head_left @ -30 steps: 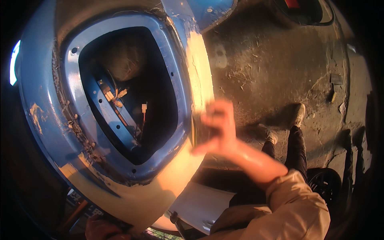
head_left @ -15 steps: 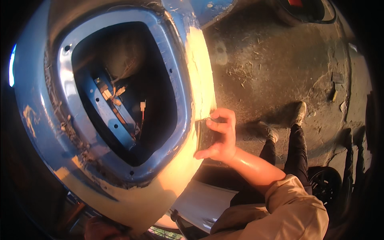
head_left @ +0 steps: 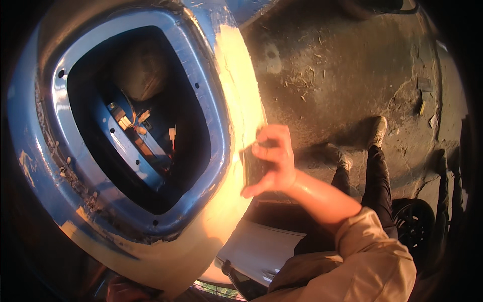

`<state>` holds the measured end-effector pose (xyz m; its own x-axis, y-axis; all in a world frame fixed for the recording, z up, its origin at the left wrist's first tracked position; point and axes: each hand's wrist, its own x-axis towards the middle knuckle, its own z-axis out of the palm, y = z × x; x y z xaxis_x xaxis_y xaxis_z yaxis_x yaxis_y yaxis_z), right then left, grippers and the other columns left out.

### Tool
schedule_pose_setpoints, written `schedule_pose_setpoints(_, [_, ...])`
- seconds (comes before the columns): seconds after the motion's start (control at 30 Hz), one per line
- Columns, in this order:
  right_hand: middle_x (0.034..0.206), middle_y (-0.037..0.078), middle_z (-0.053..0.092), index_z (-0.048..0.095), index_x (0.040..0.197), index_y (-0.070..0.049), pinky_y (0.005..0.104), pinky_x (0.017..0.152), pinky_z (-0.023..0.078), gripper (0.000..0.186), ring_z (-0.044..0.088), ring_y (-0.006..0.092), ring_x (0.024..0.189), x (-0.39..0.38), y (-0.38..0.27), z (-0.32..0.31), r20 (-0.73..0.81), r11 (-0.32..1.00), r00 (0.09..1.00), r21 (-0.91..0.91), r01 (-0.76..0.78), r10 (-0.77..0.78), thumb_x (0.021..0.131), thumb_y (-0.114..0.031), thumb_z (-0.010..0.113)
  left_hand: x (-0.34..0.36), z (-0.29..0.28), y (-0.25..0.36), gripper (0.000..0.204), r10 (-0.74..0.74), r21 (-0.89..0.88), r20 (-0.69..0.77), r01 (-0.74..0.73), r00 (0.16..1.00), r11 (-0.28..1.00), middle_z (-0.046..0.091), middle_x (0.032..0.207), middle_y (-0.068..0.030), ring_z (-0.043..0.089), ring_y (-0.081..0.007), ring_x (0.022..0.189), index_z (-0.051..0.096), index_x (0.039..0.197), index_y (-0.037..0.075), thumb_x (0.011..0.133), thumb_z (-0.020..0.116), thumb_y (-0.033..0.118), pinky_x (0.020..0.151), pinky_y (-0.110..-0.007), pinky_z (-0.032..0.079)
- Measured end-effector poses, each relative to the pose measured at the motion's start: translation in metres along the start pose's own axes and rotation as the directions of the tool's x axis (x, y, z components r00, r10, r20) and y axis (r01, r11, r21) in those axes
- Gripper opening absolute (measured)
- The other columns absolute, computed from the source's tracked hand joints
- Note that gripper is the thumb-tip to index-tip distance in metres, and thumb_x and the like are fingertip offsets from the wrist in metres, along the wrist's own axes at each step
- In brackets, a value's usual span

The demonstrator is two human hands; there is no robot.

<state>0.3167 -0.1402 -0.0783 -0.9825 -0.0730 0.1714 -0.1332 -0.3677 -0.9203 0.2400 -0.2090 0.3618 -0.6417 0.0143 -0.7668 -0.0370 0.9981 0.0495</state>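
Head view: right hand grips dark sanding block, flat on pale filler band along blue body panel. Left hand barely visible at bottom edge; grip can't tell. Filler unpainted; lamp opening empty, so sanding judged mid-way.

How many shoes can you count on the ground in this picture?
2. One light shoe points up at the upper right of the concrete floor; the other shoe lies just left and lower, near the right hand. No others are visible.
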Motion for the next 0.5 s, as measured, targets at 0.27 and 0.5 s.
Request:
schedule_pose_setpoints(0.27, [0.122, 0.013, 0.050, 0.059, 0.125, -0.005, 0.0400, 0.098, 0.043, 0.077, 0.051, 0.0259, 0.113, 0.061, 0.041, 0.003, -0.143, 0.976, 0.977, -0.129, -0.177, 0.159, 0.072, -0.049, 0.092, -0.013, 0.010, 0.002, 0.029, -0.003, 0.019, -0.041, 0.004, 0.999, 1.000, 0.061, 0.095, -0.0155, 0.062, -0.0347, 0.080, 0.062, 0.101, 0.008, 0.079, 0.074, 0.022, 0.073, -0.049, 0.053])
schedule_pose_setpoints(0.5, [0.115, 0.012, 0.053, 0.062, 0.123, -0.014, 0.0470, 0.093, 0.042, 0.085, 0.053, 0.0310, 0.107, -0.021, -0.017, 0.006, -0.042, 0.997, 0.999, -0.076, -0.029, 0.025, 0.059, -0.060, 0.094, -0.013, 0.009, 0.007, 0.033, -0.051, 0.052, -0.039, 0.053, 0.998, 0.997, 0.062, 0.100, -0.0169, 0.061, -0.0359, 0.086, 0.065, 0.099, 0.006, 0.069, 0.075, 0.017, 0.080, -0.048, 0.053])
